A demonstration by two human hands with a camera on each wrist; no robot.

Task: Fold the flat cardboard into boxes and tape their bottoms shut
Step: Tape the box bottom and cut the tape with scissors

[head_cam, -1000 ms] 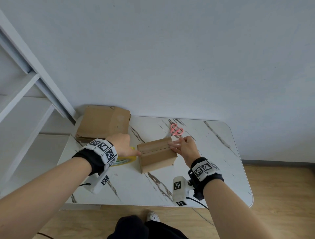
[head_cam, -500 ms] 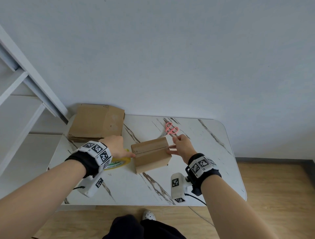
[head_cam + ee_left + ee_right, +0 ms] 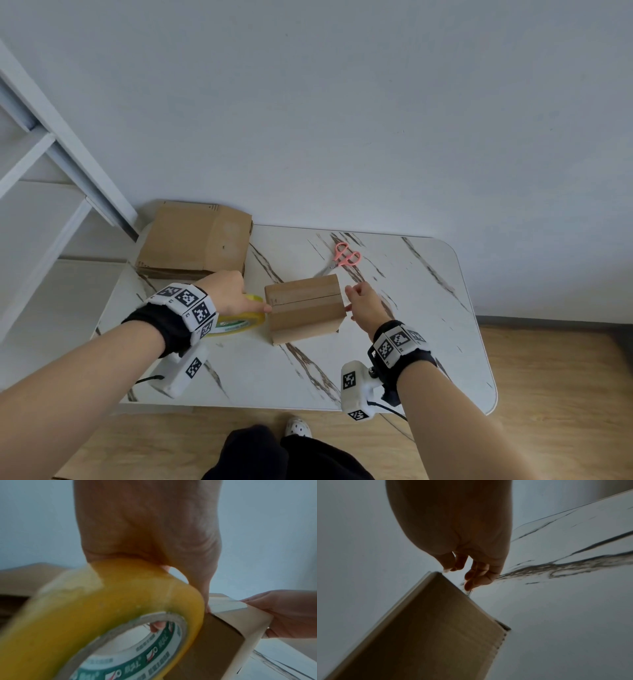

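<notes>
A folded brown cardboard box (image 3: 305,311) stands on the marble table (image 3: 411,342) with its flap seam facing up. A strip of clear tape lies along its top. My left hand (image 3: 233,294) grips a yellow tape roll (image 3: 239,322) against the box's left end. In the left wrist view a finger is hooked through the roll (image 3: 102,615), and another fingertip touches the box (image 3: 223,635) edge. My right hand (image 3: 364,303) hovers at the box's right side with loosely curled fingers, holding nothing. In the right wrist view its fingertips (image 3: 471,582) sit just off the box (image 3: 428,628) corner.
Pink-handled scissors (image 3: 346,257) lie just behind the box, toward the wall. A stack of flat cardboard (image 3: 195,240) fills the table's back left corner. A white shelf frame (image 3: 51,144) stands to the left, and the wall runs along the table's far edge.
My right hand has come off the top right edge of the box and drawn back to its right side. My left hand stays with the tape roll at the box's left end.
</notes>
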